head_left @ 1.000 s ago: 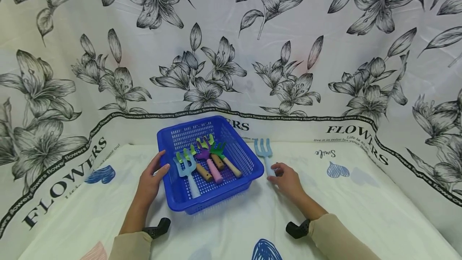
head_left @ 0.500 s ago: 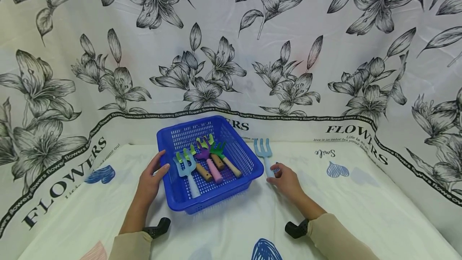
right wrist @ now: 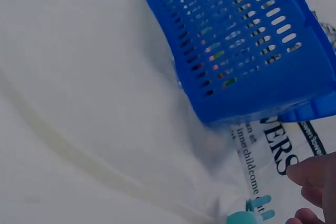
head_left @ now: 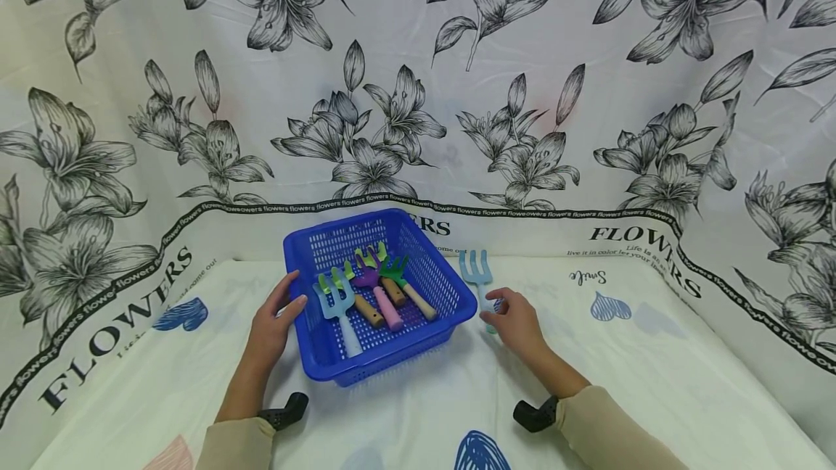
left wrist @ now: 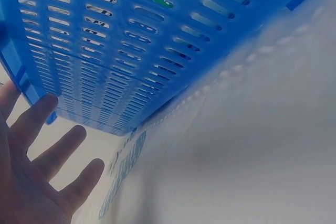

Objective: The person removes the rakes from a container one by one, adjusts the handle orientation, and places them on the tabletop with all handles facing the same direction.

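A blue perforated basket point(head_left: 320, 372) on the cloth holds several small garden forks. My left hand point(head_left: 271, 328) rests at its left side, thumb at the rim; in the left wrist view that hand point(left wrist: 39, 171) has its fingers spread beside the blue wall. Inside lie a light blue fork point(head_left: 338, 304), a fork with a pink handle point(head_left: 390, 310), a green fork point(head_left: 396, 269) and others with brown handles. Right of the basket, my right hand point(head_left: 519, 321) pinches the handle of another light blue hand fork point(head_left: 476, 268), tines pointing away; its handle end point(right wrist: 244, 217) shows in the right wrist view.
A white cloth point(head_left: 418, 412) with printed hearts covers the surface. Behind it hangs a flower-printed curtain point(head_left: 418, 114). A black wrist camera point(head_left: 285, 412) sits on the left wrist, another camera point(head_left: 537, 415) on the right.
My right hand has shifted slightly up and left along the fork's handle, and the handle end now shows below the thumb. The left hand and basket stay in place.
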`<state>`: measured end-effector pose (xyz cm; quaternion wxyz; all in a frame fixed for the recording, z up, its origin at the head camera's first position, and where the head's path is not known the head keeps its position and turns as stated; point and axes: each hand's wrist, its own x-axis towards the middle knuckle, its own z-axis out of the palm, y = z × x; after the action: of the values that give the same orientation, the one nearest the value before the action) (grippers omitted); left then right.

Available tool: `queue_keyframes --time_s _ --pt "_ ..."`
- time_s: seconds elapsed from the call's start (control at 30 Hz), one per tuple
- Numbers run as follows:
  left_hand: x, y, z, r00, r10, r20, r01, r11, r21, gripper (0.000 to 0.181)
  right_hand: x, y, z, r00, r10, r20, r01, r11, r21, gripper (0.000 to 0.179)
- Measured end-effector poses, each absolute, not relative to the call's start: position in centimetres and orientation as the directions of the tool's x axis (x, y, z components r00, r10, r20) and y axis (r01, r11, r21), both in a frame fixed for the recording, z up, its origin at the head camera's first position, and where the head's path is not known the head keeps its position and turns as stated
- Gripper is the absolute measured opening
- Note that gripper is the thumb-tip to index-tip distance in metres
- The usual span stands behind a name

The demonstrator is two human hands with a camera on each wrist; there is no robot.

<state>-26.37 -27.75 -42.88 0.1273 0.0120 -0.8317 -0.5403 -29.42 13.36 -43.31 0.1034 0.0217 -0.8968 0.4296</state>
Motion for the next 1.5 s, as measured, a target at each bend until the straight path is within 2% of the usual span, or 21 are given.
queue_keyframes --time_s 0.4,0.67,0.87,1.03,1.23,1.5 --pt "-26.5 -27.5 -42.7 -0.962 -0.17 0.215 0.123 0.434 0.893 0.069 -28.8 12.2 -40.6 -0.918 0.2 0.342 -0.222 0.456 -0.862 0.031" --pt "-26.4 -27.4 -42.7 -0.96 -0.172 0.22 0.126 0.435 0.892 0.069 -27.8 9.9 -38.4 -0.858 0.218 0.466 -0.396 0.299 -0.868 0.029" --pt "-26.1 -27.4 -43.2 -0.963 -0.176 0.207 0.112 0.436 0.893 0.068 -27.2 7.9 -37.8 -0.816 0.145 0.559 -0.508 0.28 -0.815 0.029" --pt "-26.1 -27.5 -43.6 -0.961 -0.18 0.208 0.112 0.437 0.893 0.069 -26.8 6.5 -37.4 -0.815 0.03 0.578 -0.556 0.24 -0.796 0.034" --pt "-26.4 -27.7 -43.3 -0.965 -0.176 0.196 0.103 0.431 0.896 0.069 -25.9 4.7 -35.8 -0.851 -0.119 0.511 -0.524 0.206 -0.826 0.044" --pt "-26.3 -27.6 -42.7 -0.968 -0.172 0.184 0.095 0.428 0.899 0.069 -27.0 2.7 -35.6 -0.87 -0.259 0.42 -0.472 0.186 -0.862 0.056"
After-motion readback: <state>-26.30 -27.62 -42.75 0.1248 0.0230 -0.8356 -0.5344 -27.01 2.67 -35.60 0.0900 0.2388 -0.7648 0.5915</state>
